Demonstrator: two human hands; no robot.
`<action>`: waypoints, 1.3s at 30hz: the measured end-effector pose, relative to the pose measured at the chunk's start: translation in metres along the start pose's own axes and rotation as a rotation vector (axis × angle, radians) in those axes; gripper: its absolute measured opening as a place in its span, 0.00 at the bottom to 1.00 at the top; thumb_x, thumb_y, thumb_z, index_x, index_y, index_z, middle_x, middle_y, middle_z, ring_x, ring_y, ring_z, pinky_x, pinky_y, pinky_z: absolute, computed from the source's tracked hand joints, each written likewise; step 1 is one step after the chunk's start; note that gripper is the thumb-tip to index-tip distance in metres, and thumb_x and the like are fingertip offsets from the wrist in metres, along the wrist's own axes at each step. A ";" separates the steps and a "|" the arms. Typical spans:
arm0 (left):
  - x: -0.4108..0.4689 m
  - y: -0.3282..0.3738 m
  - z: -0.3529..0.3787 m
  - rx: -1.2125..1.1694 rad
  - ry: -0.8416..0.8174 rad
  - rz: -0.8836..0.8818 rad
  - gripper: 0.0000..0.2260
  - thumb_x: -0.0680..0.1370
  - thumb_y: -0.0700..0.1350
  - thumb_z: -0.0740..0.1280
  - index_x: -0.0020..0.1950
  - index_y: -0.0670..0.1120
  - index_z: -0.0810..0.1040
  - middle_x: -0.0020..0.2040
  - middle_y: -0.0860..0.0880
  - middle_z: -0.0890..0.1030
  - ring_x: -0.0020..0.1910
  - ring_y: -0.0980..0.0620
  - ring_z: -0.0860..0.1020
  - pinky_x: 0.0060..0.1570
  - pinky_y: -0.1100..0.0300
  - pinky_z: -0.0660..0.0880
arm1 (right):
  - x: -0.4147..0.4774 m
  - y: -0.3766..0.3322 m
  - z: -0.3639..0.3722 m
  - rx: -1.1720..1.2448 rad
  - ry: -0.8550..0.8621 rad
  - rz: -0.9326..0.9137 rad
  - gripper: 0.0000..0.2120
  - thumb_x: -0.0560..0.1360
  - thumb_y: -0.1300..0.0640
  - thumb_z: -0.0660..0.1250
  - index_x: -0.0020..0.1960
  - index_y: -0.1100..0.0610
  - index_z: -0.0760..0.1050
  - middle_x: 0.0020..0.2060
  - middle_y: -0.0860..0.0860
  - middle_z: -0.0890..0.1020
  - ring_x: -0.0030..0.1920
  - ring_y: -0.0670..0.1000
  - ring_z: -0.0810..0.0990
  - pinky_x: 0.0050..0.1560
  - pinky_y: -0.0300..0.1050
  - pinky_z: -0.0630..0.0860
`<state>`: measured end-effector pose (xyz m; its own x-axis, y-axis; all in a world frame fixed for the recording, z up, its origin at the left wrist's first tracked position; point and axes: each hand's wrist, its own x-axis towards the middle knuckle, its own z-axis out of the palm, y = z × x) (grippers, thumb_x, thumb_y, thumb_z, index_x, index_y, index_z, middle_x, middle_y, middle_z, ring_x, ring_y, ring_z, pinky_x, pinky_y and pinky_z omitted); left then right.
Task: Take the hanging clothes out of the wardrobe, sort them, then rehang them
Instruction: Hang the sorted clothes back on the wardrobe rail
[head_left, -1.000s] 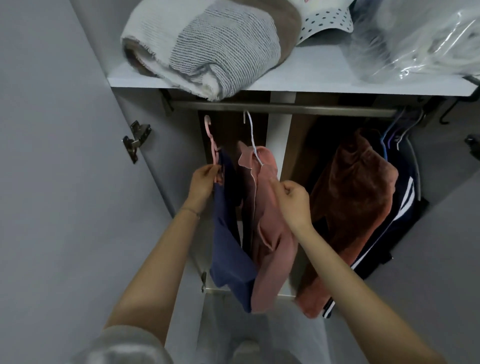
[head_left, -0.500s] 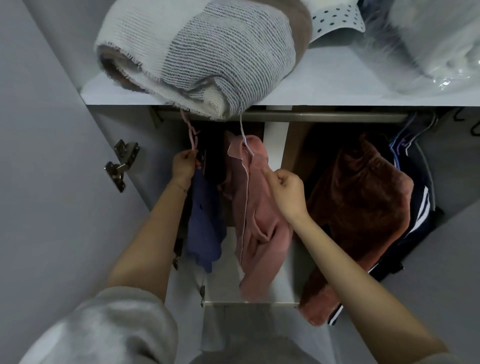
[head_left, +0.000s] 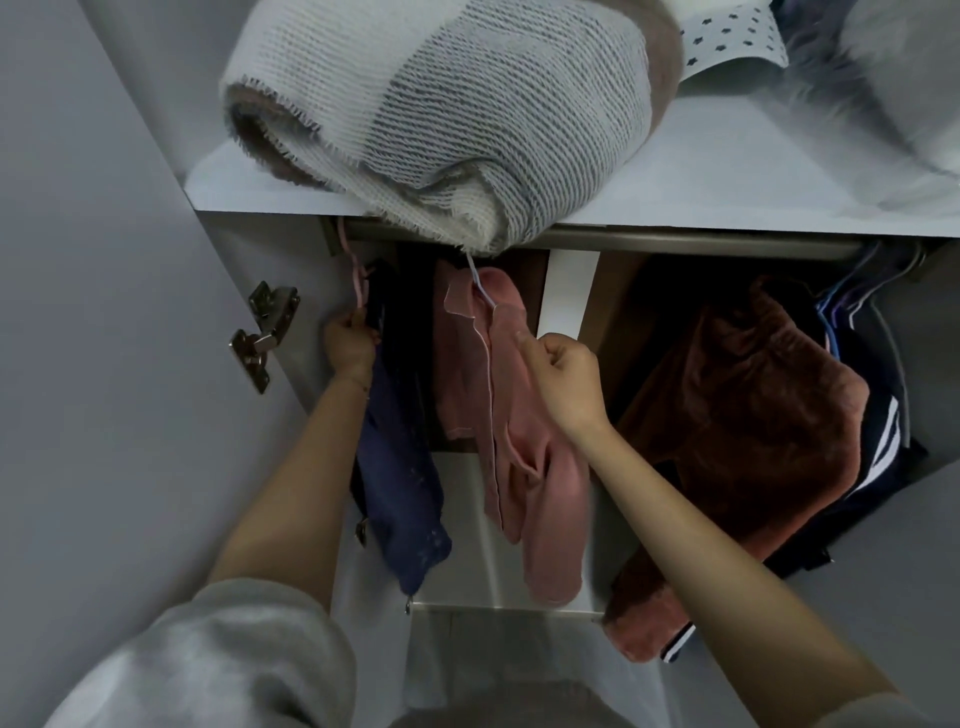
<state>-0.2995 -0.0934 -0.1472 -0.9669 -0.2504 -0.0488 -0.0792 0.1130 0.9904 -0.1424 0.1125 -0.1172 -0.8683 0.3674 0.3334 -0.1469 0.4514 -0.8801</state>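
Head view: left hand (head_left: 349, 340), right hand (head_left: 566, 374) apparently grip two garments (head_left: 400, 467) (head_left: 519, 441).

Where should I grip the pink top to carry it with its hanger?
Grip the white hanger's neck just above the collar, coming from the front and below: the pink top hangs limp, and the rolled blanket overhangs the hook from above.

Soft cloth hung against brushed metal and matt board.
The pink garment (head_left: 514, 415) is seen as soft, matt fleece, the navy garment (head_left: 400, 483) as thin, dull cloth. A deep plush pile is shown by the rust-brown garment (head_left: 737, 415). The folded blanket (head_left: 467, 104) is coarsely woven and frayed at its edge. Smooth plastic is suggested by the pink hanger (head_left: 357, 283). The rail (head_left: 675, 244) and hinge (head_left: 262, 338) are brushed metal, the shelf (head_left: 727, 176) smooth white board.
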 end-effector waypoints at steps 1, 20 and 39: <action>0.000 -0.001 -0.002 0.034 -0.007 0.019 0.17 0.81 0.32 0.55 0.35 0.45 0.71 0.33 0.47 0.72 0.35 0.49 0.70 0.29 0.63 0.67 | 0.001 0.000 0.003 0.005 -0.003 0.000 0.26 0.79 0.55 0.66 0.28 0.54 0.57 0.22 0.46 0.59 0.25 0.45 0.60 0.28 0.36 0.57; -0.101 -0.016 -0.043 0.310 -0.010 0.419 0.17 0.82 0.35 0.59 0.71 0.37 0.70 0.68 0.40 0.74 0.67 0.44 0.72 0.70 0.48 0.66 | 0.012 -0.004 0.123 0.086 -0.034 0.044 0.23 0.81 0.57 0.63 0.29 0.49 0.60 0.24 0.43 0.66 0.25 0.40 0.66 0.28 0.40 0.60; -0.118 -0.008 -0.040 0.291 -0.073 0.371 0.18 0.81 0.39 0.61 0.70 0.37 0.70 0.69 0.39 0.73 0.69 0.44 0.71 0.71 0.54 0.66 | -0.010 0.007 0.120 0.002 -0.535 0.269 0.14 0.83 0.56 0.57 0.61 0.60 0.77 0.56 0.54 0.81 0.57 0.55 0.79 0.56 0.35 0.75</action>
<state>-0.1750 -0.1030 -0.1442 -0.9565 -0.0757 0.2818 0.2197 0.4490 0.8661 -0.1918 0.0145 -0.1675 -0.9930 0.0083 -0.1175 0.1111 0.3971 -0.9110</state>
